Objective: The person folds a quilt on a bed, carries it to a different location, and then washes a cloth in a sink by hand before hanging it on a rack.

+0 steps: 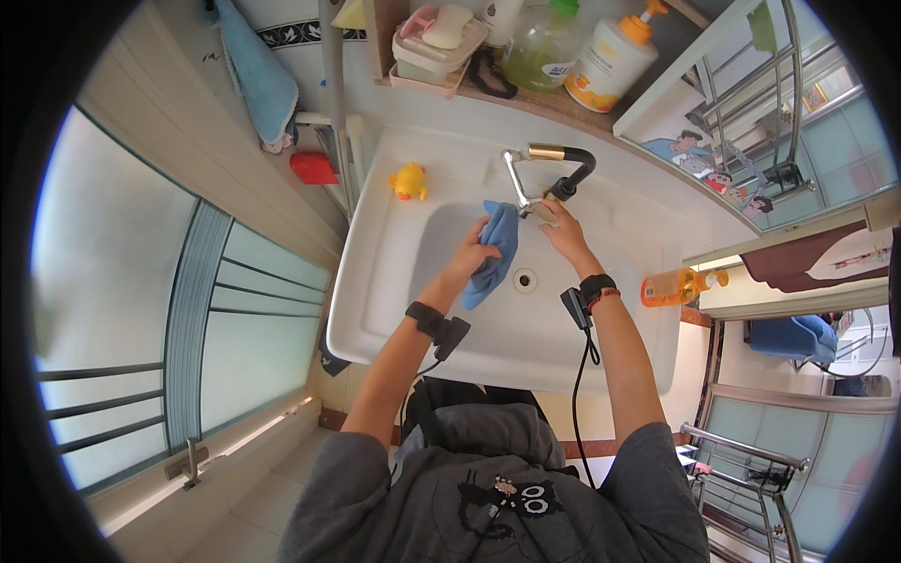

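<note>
Sink (361,300): glossy white rectangular basin with rounded corners and a raised rim, its widest open room to the right and toward the front.
Tap (576,165): chrome lever with a black and gold curved spout, at the rear edge, bending down over the bowl.
Left hand (468,257): grasping a folded blue fabric cloth (505,239).
Cloth position: over the bowl, left of the tap, its lower end well apart from the front rim.
Right hand (569,236): fingers on a small pale yellowish item (547,212), close under the spout; how firmly it is gripped, I cannot tell.
Drain (525,280): round metal-ringed hole, between the forearms.
Rear left ledge: yellow rubber-like duck (408,181), near the corner.
Right rim: translucent orange pump bottle (668,287), well apart from the right hand.
Rear boundary: wooden shelf (530,101) with bottles, beyond the tap.
</note>
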### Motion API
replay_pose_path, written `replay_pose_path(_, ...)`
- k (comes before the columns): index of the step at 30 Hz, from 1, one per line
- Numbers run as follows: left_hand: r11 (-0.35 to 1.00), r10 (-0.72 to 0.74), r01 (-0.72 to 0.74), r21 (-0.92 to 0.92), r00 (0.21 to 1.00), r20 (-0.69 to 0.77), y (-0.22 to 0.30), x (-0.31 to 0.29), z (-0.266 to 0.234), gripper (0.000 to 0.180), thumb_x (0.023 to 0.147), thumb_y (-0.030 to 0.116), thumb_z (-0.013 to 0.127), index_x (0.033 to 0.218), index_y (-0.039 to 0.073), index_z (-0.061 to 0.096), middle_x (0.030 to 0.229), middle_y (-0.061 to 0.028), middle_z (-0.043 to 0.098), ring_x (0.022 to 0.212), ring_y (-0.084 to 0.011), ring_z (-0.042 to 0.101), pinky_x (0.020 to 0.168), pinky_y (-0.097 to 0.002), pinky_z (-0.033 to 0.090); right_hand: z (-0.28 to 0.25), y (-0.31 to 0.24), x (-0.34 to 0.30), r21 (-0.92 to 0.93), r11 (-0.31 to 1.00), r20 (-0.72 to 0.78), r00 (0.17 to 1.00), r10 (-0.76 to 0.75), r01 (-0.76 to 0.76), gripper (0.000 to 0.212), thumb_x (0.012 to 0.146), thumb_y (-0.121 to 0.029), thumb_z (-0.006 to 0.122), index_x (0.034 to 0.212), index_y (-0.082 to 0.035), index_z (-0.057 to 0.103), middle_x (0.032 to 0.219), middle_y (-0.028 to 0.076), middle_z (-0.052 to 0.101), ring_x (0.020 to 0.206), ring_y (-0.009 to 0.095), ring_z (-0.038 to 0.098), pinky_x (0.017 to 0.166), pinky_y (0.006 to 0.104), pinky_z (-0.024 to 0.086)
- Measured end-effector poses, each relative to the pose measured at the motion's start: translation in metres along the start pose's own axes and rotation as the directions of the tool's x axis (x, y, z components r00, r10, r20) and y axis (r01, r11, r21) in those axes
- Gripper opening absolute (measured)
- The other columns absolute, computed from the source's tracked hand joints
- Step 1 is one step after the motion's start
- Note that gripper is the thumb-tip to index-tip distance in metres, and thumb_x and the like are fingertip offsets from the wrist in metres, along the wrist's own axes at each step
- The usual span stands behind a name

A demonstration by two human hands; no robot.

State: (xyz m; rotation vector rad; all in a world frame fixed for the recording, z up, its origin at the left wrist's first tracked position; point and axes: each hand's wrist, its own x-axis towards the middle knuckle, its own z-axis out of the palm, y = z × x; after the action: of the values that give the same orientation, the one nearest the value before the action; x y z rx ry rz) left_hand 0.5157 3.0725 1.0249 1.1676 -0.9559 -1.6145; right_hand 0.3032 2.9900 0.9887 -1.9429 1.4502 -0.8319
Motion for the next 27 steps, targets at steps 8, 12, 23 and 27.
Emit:
replay_pose_path(8,0.999,0.002,0.004,-0.052,0.994,0.108,-0.006,0.015,-0.003,0.069,0.066,-0.006,0.05,0.131,0.013,0.036,0.1,-0.009,0.053,0.09,-0.017,0.051,0.08,-0.0252,0.041,0.004,0.002,-0.006,0.063,0.996,-0.025,0.998,0.064,-0.063,0.052,0.073,-0.006,0.056,0.123,-0.016,0.046,0.122,0.014,0.051,0.112,0.03,0.049,0.091,0.0325,0.04)
replay_pose_path(12,0.998,0.024,-0.015,-0.055,0.986,0.163,-0.005,0.017,-0.004,0.071,0.067,-0.006,0.05,0.133,0.013,0.034,0.104,-0.0089,0.052,0.092,-0.0172,0.05,0.081,-0.0258,0.041,0.003,-0.005,-0.006,0.044,0.996,-0.035,0.996,0.078,-0.077,0.053,0.07,-0.006,0.053,0.122,-0.012,0.046,0.124,0.016,0.048,0.113,0.033,0.046,0.093,0.0356,0.038)
replay_pose_path(23,0.999,0.032,-0.039,0.027,0.974,0.224,-0.004,0.021,-0.005,0.077,0.065,-0.009,0.048,0.136,0.013,0.027,0.119,-0.0086,0.046,0.106,-0.0185,0.046,0.091,-0.0258,0.037,0.003,-0.009,-0.011,0.04,0.995,-0.043,0.995,0.091,-0.09,0.053,0.069,-0.006,0.056,0.121,-0.012,0.046,0.124,0.014,0.048,0.113,0.032,0.046,0.093,0.0357,0.038)
replay_pose_path(27,1.0,0.014,-0.018,0.014,0.97,0.242,-0.003,0.021,-0.002,0.077,0.065,-0.009,0.048,0.136,0.013,0.028,0.119,-0.0088,0.045,0.105,-0.0185,0.047,0.09,-0.026,0.038,-0.001,-0.01,-0.013,0.009,0.999,-0.085,0.995,0.054,-0.054,0.05,0.069,-0.006,0.056,0.118,-0.01,0.047,0.122,0.015,0.049,0.111,0.031,0.048,0.092,0.036,0.039)
